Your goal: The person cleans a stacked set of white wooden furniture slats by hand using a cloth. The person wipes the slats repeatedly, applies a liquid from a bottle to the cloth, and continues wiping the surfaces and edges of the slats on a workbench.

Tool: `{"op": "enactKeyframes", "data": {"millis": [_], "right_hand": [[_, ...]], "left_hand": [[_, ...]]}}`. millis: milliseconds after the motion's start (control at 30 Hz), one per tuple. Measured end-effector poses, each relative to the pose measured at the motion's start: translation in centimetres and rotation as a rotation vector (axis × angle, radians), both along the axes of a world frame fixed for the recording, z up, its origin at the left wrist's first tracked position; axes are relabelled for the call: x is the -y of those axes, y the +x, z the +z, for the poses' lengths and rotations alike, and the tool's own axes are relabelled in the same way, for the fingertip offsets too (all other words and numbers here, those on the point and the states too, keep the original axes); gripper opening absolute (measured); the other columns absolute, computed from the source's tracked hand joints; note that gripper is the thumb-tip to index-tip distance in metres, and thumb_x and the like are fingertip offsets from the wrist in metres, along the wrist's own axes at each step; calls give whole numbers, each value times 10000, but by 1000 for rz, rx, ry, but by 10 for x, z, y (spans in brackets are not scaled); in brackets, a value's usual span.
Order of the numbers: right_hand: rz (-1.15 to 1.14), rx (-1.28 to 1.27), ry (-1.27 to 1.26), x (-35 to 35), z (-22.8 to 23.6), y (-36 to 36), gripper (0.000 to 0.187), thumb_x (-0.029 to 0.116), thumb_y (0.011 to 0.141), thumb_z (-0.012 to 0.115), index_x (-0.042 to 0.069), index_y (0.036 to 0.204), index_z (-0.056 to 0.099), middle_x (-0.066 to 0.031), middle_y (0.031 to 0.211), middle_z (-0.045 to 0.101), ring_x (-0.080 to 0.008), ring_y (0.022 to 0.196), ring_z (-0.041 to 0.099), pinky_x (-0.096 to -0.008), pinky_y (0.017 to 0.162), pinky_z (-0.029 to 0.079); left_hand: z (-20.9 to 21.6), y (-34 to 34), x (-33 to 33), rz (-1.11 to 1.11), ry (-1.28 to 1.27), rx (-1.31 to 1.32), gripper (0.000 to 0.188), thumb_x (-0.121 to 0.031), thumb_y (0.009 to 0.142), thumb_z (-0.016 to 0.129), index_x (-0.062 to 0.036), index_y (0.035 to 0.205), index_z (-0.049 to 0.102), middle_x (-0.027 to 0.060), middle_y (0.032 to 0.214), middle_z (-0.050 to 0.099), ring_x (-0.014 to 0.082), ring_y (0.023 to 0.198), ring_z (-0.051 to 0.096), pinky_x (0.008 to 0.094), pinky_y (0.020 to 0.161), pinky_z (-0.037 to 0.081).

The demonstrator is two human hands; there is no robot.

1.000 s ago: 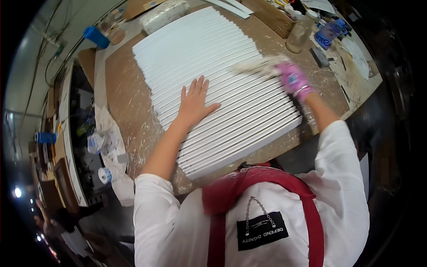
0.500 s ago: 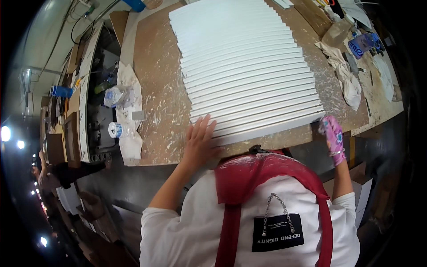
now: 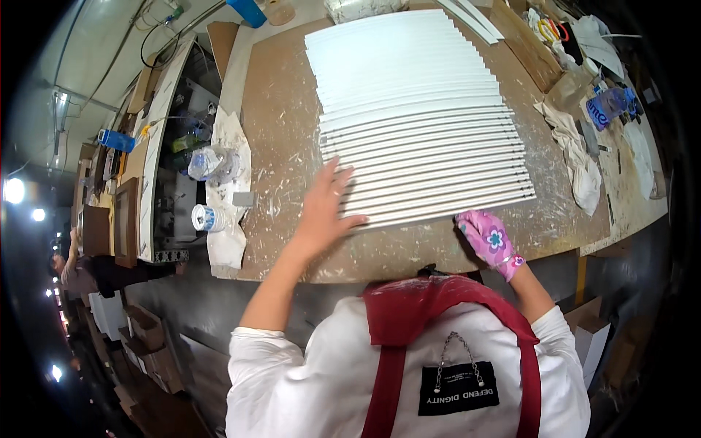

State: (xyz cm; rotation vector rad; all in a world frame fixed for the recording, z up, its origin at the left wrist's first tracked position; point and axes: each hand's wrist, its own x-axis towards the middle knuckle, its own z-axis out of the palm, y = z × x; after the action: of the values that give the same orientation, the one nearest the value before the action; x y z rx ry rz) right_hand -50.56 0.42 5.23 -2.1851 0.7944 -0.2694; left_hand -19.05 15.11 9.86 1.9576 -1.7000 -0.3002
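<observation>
A row of long white slats [image 3: 431, 146] lies side by side on a brown, paint-spattered board [image 3: 274, 146]. My bare left hand [image 3: 327, 201] rests at the left ends of the nearer slats, fingers spread and thumb along the front edge. Just in front of that edge, right of its middle, is my right hand [image 3: 485, 237] in a pink flowered glove. Its fingers are curled and pressed together. Something dark shows beneath them, too hidden to name.
Left, a stained cloth [image 3: 228, 190] carries a white tub [image 3: 207, 217], a clear plastic bag [image 3: 212, 164] and a grey block [image 3: 242, 198]. Right are a crumpled rag [image 3: 577, 157] and a bottle with a purple label [image 3: 610, 107]. Loose white strips [image 3: 471, 20] lie at the back.
My right hand has moved left from the slats' right end to their front edge. My left hand reaches slightly farther over the slats, fingers wider apart. The whole view has shifted.
</observation>
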Motion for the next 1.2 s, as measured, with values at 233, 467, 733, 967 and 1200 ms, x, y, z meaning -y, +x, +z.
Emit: {"op": "enactKeyframes", "data": {"millis": [233,467,733,967,1200], "right_hand": [[88,-13,183,-13,0,14,285,226,918,505,23,1092,603,-203,1084,616,-375,1003,587,-417,876,468],[179,-39,210,-14,-44,5,378,211,897,524,76,1249,560,-156,1223,575,-348,1086,548,-401,997,392],[-64,36,712,-10,-23,13,306,53,931,531,3,1232,551,-110,1099,624,-175,1021,590,-275,883,484],[24,107,458,-13,-34,2,316,170,898,593,75,1200,607,-111,1142,640,-293,1105,563,-383,978,424],[9,107,482,-5,-14,17,244,219,922,563,18,1038,639,-150,1020,662,-311,963,615,-383,887,472]], "left_hand": [[28,137,150,136,-303,19,571,-244,879,636,-10,1359,433,224,1386,449,337,1300,426,373,1063,336],[-37,250,330,362,-158,173,615,-391,877,601,-11,1339,459,223,1211,571,381,1135,529,466,941,431],[-85,270,404,454,115,380,589,-483,893,526,-46,1288,518,159,1289,547,327,1213,490,537,1027,339],[-76,257,374,67,-14,335,589,-557,886,512,-9,1077,610,222,1150,571,379,1076,542,446,905,437],[-50,217,389,-50,192,85,638,-526,913,476,35,1205,553,279,1227,545,401,1127,532,448,966,405]]}}
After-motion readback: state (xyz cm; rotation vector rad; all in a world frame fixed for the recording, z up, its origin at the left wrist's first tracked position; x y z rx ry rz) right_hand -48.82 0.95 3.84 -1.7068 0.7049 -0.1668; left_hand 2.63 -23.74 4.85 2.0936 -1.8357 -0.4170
